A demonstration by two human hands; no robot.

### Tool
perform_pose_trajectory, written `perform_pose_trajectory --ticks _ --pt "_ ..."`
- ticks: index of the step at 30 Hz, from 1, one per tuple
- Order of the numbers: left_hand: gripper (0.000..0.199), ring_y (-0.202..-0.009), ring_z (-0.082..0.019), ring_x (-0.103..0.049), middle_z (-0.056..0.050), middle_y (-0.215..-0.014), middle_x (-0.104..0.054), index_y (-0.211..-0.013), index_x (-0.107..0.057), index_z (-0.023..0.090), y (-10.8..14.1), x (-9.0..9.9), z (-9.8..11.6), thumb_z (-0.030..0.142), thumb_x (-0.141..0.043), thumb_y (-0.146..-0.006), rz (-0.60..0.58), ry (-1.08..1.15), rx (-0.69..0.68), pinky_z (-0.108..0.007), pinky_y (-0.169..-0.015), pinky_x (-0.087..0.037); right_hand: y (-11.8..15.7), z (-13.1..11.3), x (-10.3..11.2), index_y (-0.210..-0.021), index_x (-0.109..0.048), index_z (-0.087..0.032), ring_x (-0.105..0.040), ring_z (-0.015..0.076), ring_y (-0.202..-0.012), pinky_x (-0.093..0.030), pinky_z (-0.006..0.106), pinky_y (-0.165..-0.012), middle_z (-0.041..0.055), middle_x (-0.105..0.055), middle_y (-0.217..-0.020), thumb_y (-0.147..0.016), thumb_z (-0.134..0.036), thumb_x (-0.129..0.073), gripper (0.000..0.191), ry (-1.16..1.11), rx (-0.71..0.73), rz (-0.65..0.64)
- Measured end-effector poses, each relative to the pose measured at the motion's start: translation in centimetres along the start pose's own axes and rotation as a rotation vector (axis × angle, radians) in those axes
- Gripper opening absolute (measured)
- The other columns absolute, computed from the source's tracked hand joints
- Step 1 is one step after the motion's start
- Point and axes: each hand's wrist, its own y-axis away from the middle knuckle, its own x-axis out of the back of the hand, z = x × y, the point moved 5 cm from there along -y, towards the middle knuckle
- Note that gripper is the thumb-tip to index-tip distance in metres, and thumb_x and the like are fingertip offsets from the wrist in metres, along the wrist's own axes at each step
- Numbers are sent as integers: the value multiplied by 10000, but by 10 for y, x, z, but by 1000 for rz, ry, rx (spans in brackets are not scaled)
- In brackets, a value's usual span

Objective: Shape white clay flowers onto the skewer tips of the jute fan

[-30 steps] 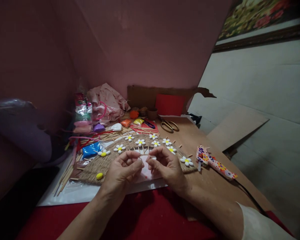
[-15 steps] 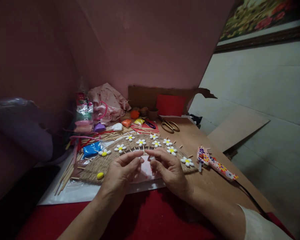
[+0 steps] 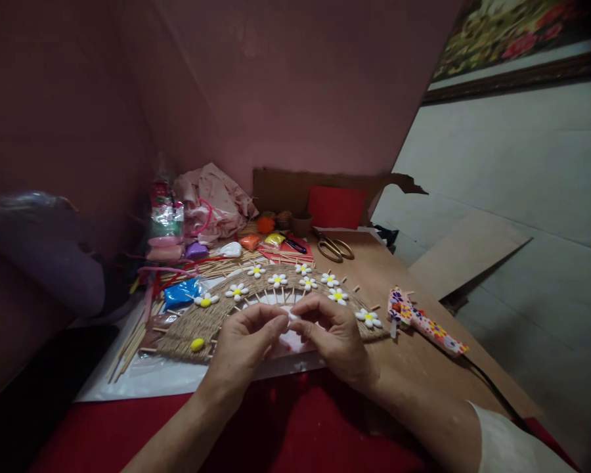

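Observation:
A small bit of white clay (image 3: 292, 316) shows between the fingertips of my two hands. My left hand (image 3: 246, 338) pinches it from the left with thumb and forefinger. From the other side my right hand (image 3: 332, 335) grips it the same way. Under and beyond them lies a fan-shaped panel (image 3: 256, 305) of twine woven over thin sticks. Several white clay daisies with yellow middles (image 3: 277, 281) dot the panel. Near its left end sits a lone yellow clay oval (image 3: 197, 345); just above, a daisy (image 3: 205, 300) has petals on only part of its rim.
Bags of blue clay (image 3: 181, 293), white clay (image 3: 230, 249) and other colours lie left and behind, among loose wooden sticks (image 3: 131, 345). Gold-handled scissors (image 3: 335, 248) rest at the back. A flower-patterned glue gun (image 3: 426, 322) with a cord lies right. Red card (image 3: 337, 207) leans behind.
My hands have come together, fingertips meeting around the white clay. Half a second ago they were slightly apart, with forefingers extended.

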Motion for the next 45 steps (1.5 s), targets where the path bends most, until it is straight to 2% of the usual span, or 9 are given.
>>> perform_pose_trajectory --ticks 5,12,16,20,23,27,34,41,45 --pt "171 -464 -74 -535 -1 -561 -633 -657 -662 143 -3 0 2 300 -730 -664 31 -106 -48 -155 -443 -378 0 -10 -3 -799 -651 -191 -559 128 -687 -455 252 -630 5 -597 -738 -779 -136 -644 59 153 195 -56" --pt "159 -422 -56 -464 19 -527 -583 -642 -666 151 -3 0 2 291 -665 -719 26 -206 -114 -156 -425 -367 1 -14 -3 -846 -652 -179 -565 120 -692 -453 243 -640 11 -614 -755 -782 -113 -641 92 214 262 -61" --pt "195 -463 -70 -501 21 -536 -574 -626 -623 142 -1 -2 3 313 -685 -694 8 -161 -81 -171 -473 -415 2 -15 -4 -834 -642 -175 -567 125 -701 -453 251 -649 10 -607 -740 -783 -114 -638 80 186 243 -90" --pt "256 -368 -36 -407 33 -476 -535 -585 -580 129 -3 4 1 338 -695 -678 91 -44 0 -142 -373 -310 1 -10 3 -804 -614 -182 -549 107 -637 -450 236 -583 -2 -576 -732 -795 -173 -629 20 56 123 23" --pt "212 -435 -59 -488 10 -575 -605 -716 -609 148 -5 10 0 306 -732 -646 155 131 33 -149 -409 -372 -1 -3 10 -807 -588 -183 -507 75 -519 -426 204 -484 -31 -541 -663 -807 -204 -616 35 -91 5 128" --pt "274 -521 -70 -539 -22 -690 -652 -874 -623 163 -5 6 0 265 -746 -652 66 243 42 -164 -485 -431 -2 4 8 -802 -587 -182 -497 68 -505 -419 194 -464 -39 -530 -633 -801 -230 -627 62 -131 -61 104" --pt "213 -420 -29 -420 13 -600 -571 -726 -609 132 -3 -1 1 338 -651 -761 -34 227 17 -136 -410 -362 2 2 5 -810 -607 -186 -531 97 -637 -462 222 -556 -6 -555 -736 -804 -246 -622 62 -23 -18 51" --pt "198 -519 -52 -516 -4 -691 -623 -859 -628 157 -1 0 3 202 -719 -689 -5 336 103 -166 -530 -464 1 0 5 -807 -607 -180 -525 96 -598 -453 209 -479 7 -555 -738 -806 -247 -614 68 -5 11 46" --pt "194 -514 -58 -530 -19 -709 -635 -851 -649 142 -1 -1 4 183 -723 -677 -10 354 94 -176 -520 -475 2 -1 5 -817 -605 -181 -524 101 -605 -442 198 -456 18 -557 -752 -813 -232 -606 52 7 13 41"
